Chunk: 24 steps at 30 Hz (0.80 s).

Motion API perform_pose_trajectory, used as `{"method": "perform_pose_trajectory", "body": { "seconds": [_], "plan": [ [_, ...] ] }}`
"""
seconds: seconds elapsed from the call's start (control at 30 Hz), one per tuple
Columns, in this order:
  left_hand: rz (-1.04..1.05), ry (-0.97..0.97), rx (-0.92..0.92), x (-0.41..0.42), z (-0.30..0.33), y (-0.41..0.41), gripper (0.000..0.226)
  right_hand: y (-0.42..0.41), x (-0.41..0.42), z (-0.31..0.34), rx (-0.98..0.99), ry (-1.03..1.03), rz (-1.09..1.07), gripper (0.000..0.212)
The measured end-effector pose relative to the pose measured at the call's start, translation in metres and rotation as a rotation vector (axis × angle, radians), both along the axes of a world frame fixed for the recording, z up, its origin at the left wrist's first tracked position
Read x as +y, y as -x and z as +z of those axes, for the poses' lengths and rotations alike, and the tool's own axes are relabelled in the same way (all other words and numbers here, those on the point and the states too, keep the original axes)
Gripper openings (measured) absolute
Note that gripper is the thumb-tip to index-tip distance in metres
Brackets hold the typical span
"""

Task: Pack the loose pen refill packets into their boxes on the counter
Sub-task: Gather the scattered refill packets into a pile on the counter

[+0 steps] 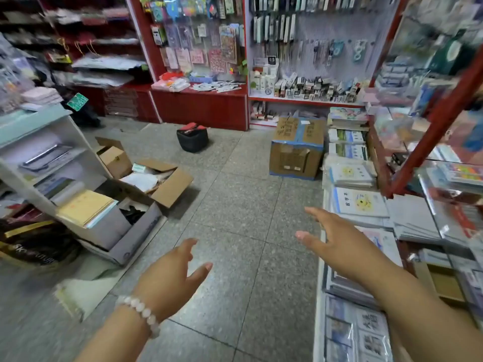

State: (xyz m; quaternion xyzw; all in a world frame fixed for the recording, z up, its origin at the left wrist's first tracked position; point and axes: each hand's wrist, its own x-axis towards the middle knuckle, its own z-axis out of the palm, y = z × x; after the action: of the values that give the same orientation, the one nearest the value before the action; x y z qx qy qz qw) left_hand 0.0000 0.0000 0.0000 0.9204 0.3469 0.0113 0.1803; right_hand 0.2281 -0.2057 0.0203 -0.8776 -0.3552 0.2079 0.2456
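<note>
Both hands empty: left hand [167, 280] and right hand [337, 239] spread over bare floor [248, 205]. Risk: tripping on open carton [156, 184]; refill packets unseen.

A grey speckled tile floor [235, 205] is seen. Red shelving [201, 105] is set along the back wall, and a white shelf unit [52, 163] at left.

Pale bead bracelet [138, 312], left wrist

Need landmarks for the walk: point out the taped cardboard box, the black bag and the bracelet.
taped cardboard box [295, 155], head view, front face
black bag [192, 141], head view, front side
bracelet [142, 309], head view, beads on left wrist
</note>
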Motion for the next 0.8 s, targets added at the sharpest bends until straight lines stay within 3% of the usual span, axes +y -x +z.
{"method": "perform_pose_trajectory", "body": {
  "seconds": [0.4, 0.8],
  "plan": [
    [0.027, 0.032, 0.023, 0.07, -0.011, -0.057, 0.074, -0.064, 0.073, -0.016, -0.003, 0.077, 0.054, 0.083],
    [-0.038, 0.07, 0.017, 0.285, 0.004, -0.174, 0.073, -0.154, 0.267, 0.001, -0.058, 0.071, -0.047, 0.08]
  ]
}}
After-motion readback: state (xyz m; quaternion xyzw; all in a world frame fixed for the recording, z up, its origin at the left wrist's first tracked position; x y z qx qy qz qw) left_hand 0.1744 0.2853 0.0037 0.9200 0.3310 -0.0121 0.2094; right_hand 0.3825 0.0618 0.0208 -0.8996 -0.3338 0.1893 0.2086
